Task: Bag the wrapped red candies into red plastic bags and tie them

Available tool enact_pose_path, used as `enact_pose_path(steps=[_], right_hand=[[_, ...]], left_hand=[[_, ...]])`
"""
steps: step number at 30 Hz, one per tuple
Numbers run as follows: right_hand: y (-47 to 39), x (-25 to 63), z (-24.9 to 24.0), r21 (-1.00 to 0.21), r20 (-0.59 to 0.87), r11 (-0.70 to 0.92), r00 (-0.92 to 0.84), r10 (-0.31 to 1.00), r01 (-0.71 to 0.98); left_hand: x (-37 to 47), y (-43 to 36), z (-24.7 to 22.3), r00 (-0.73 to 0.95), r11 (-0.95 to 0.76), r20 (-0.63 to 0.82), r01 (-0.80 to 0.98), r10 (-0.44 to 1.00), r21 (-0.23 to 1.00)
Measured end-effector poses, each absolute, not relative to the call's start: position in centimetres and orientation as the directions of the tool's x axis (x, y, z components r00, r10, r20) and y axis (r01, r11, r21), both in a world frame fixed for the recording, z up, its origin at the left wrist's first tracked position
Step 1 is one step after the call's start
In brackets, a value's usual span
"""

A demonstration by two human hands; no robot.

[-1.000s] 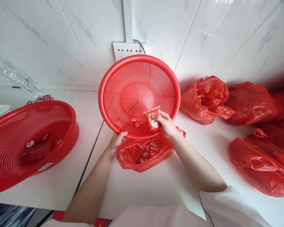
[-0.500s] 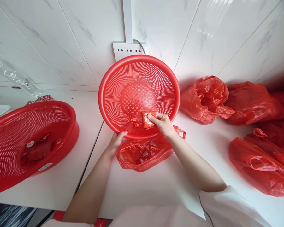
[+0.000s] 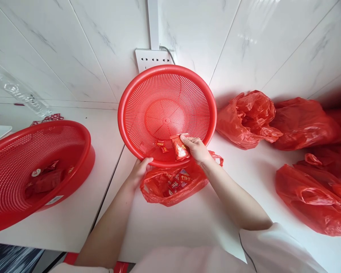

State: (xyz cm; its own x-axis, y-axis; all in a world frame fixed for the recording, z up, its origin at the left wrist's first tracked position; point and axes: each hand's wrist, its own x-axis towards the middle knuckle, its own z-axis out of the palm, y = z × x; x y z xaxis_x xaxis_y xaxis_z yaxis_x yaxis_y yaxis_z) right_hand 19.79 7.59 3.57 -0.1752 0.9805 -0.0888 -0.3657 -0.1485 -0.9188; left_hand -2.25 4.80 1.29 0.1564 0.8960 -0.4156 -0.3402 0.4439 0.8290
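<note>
Bright, diffuse light fills the scene, with pale streaks of glare on the glossy wall tiles at upper right. Highlights glint on the red plastic bags and the packet. Soft-edged shadows fall on the white counter beside the right forearm. Wide-angle distortion stretches the left-hand basket at the edge; the shirt below looks blurred.

red perforated basket: round, tilted, open side toward wearer | red printed packet: glossy, slightly slanted, at basket's lower inner side
</note>
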Motion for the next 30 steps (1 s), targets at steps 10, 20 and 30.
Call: enact_pose_path(steps=[10,20,30], right_hand=[[8.0,19.5,3.4,-0.823,-0.227,-0.242,-0.093,0.969,-0.514],[6.9,20.3,4.8,-0.968,0.087,0.025,-0.242,0.966,-0.250],[6.8,20.0,5.2,-0.952,0.003,-0.053,-0.184,0.983,-0.302]], left_hand=[[-2.1,4.7,1.6,0.146,0.423,-0.398,-0.336,0.906,0.841],[-2.2,4.7,1.3,0.180,0.425,-0.385,-0.358,0.905,0.831],[-2.1,4.5,2.0,0.169,0.418,-0.382,-0.346,0.909,0.840]])
